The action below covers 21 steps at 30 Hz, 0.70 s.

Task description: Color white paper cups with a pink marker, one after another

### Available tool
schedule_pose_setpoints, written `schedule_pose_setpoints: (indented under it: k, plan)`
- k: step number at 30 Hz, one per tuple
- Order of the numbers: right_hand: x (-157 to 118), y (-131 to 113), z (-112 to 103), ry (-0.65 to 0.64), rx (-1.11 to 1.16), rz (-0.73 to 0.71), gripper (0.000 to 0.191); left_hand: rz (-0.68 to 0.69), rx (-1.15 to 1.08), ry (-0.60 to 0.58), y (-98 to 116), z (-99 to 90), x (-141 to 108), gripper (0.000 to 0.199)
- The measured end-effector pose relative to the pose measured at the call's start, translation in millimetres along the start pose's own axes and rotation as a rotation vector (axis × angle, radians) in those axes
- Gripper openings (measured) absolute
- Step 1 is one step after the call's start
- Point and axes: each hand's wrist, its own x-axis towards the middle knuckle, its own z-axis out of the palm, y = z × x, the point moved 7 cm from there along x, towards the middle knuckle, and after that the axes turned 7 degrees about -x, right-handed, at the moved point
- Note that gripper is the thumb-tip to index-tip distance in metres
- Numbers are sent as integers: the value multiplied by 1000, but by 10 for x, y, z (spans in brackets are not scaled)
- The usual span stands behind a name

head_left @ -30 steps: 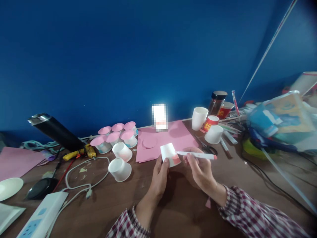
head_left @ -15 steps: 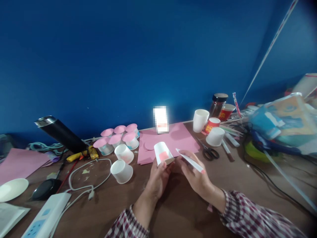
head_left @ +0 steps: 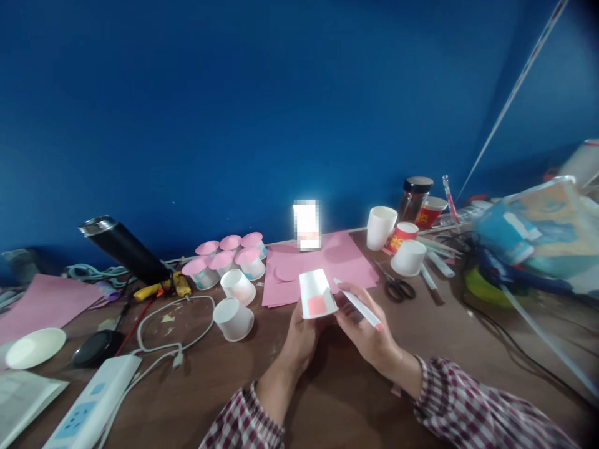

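Observation:
A white paper cup (head_left: 314, 284), tilted with its rim toward me, has a pink square coloured on its side. My left hand (head_left: 302, 340) grips it from below and behind, so most of those fingers are hidden. My right hand (head_left: 369, 330) holds a white marker (head_left: 358, 304) with a pinkish-red end, its tip pointing up and left, close to the cup's right side but apart from it. The right fingertips are near or touching the cup's lower right edge; I cannot tell which. Behind the cup lie pink paper sheets (head_left: 346, 262).
Left stand two white cups (head_left: 234, 319) and several pink-topped cups (head_left: 201, 273). Further left are a black flask (head_left: 126, 249), a power strip (head_left: 88, 405) and white cables. On the right lie black scissors (head_left: 399, 288), more markers (head_left: 429, 275), an upturned cup (head_left: 409, 259) and a bag (head_left: 538, 231).
The paper cup has turned and tilted, so its pink square now sits lower and its rim faces me more. My left hand has shifted slightly right. The marker remains in my right hand.

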Motion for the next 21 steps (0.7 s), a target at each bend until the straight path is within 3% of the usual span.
schedule_pose_setpoints:
  k: [6, 11, 21]
  plan:
    - [-24, 31, 51, -33, 48, 11, 43, -20, -9, 14, 93, 40, -21, 41]
    - [-26, 62, 85, -50, 128, 74, 42, -33, -44, 172, -10, -131, 31, 30]
    - [-25, 125, 87, -4, 152, 91, 37, -13, -8, 103, -58, -79, 47, 28]
